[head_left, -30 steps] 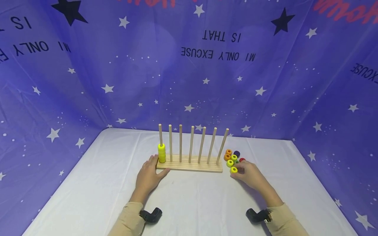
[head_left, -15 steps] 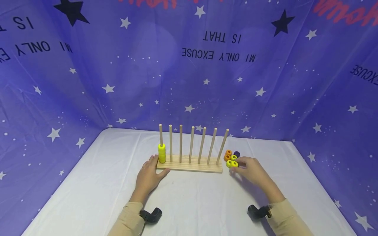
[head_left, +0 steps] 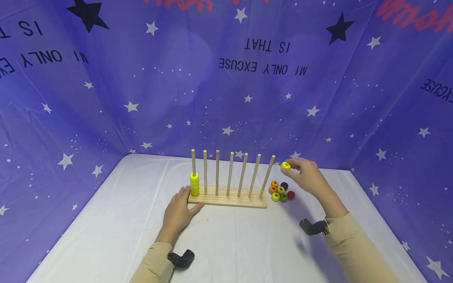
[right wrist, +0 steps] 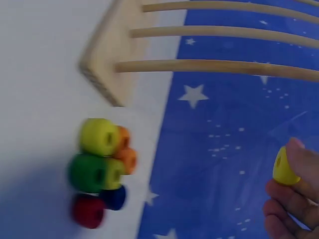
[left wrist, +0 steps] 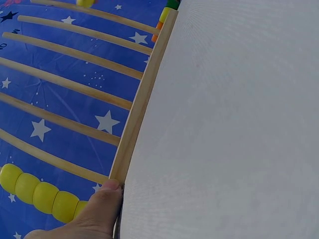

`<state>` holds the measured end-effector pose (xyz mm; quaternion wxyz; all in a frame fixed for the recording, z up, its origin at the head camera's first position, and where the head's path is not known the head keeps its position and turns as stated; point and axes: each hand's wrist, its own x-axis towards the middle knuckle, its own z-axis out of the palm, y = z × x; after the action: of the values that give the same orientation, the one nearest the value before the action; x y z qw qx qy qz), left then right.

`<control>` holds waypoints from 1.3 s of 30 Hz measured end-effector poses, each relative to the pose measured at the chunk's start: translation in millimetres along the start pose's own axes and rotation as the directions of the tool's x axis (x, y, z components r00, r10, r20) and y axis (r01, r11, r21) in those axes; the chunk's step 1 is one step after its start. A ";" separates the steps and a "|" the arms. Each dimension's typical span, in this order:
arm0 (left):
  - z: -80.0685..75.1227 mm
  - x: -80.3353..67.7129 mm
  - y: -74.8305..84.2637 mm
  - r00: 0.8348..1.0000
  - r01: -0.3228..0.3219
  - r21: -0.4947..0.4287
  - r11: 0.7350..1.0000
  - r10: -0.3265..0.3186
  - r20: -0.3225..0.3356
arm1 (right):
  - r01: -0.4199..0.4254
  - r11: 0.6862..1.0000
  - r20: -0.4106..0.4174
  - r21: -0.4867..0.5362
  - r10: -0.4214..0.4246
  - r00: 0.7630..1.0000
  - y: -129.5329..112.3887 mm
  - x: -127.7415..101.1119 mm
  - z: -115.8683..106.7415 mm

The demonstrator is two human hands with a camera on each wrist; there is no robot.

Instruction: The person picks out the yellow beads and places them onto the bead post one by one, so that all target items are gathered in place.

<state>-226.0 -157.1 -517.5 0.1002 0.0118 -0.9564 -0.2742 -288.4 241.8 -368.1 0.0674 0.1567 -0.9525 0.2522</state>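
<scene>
A wooden base (head_left: 226,200) (left wrist: 141,102) (right wrist: 110,59) with several upright pegs stands on the white table (head_left: 226,243). The leftmost peg carries a stack of yellow beads (head_left: 194,184) (left wrist: 37,196). My left hand (head_left: 179,212) (left wrist: 94,214) rests flat against the base's left end. My right hand (head_left: 306,175) (right wrist: 291,199) is raised to the right of the rightmost peg (head_left: 267,176) and pinches a yellow bead (head_left: 285,165) (right wrist: 283,167). A cluster of loose beads (head_left: 280,190) (right wrist: 102,167), yellow, orange, green, red and dark blue, lies by the base's right end.
A blue star-printed cloth (head_left: 226,78) hangs behind and around the table. Bare white tabletop lies in front of the wooden base. A black wrist camera mount (head_left: 181,258) sits on each sleeve.
My right hand picked a yellow bead from the pile and lifted it up to about peg-top height. The left hand and base stayed still.
</scene>
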 end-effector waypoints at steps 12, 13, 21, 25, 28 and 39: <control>-1.2 0.3 -0.2 1.000 0.009 -0.001 1.000 -0.009 0.011 | 0.056 0.998 -0.069 0.019 -0.054 0.996 -37.0 35.3 -25.0; -1.4 0.4 -0.1 1.000 0.009 -0.002 1.000 -0.009 0.010 | 0.065 0.998 -0.069 0.023 -0.064 0.996 -41.3 37.0 -26.3; -0.3 1.8 -0.2 1.000 -0.004 -0.015 1.000 0.004 -0.004 | 0.151 0.988 -0.090 0.020 -0.148 0.985 -76.7 49.3 -30.9; 0.4 2.0 0.2 1.000 -0.004 -0.018 1.000 0.004 -0.004 | 0.163 0.987 -0.076 0.002 -0.162 0.984 -95.0 53.7 -32.7; 0.0 2.2 0.2 1.000 -0.002 -0.017 1.000 0.002 -0.006 | 0.169 0.986 -0.054 -0.004 -0.169 0.984 -108.4 56.3 -31.4; 0.2 1.3 -0.8 1.000 0.007 -0.015 1.000 -0.007 0.000 | 0.302 0.953 -0.013 -0.004 -0.302 0.953 -161.9 66.0 -4.7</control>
<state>-227.3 -157.9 -517.9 0.0994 0.0143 -0.9542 -0.2820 -296.5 93.4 -275.9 0.1117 0.2985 -0.9172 0.2392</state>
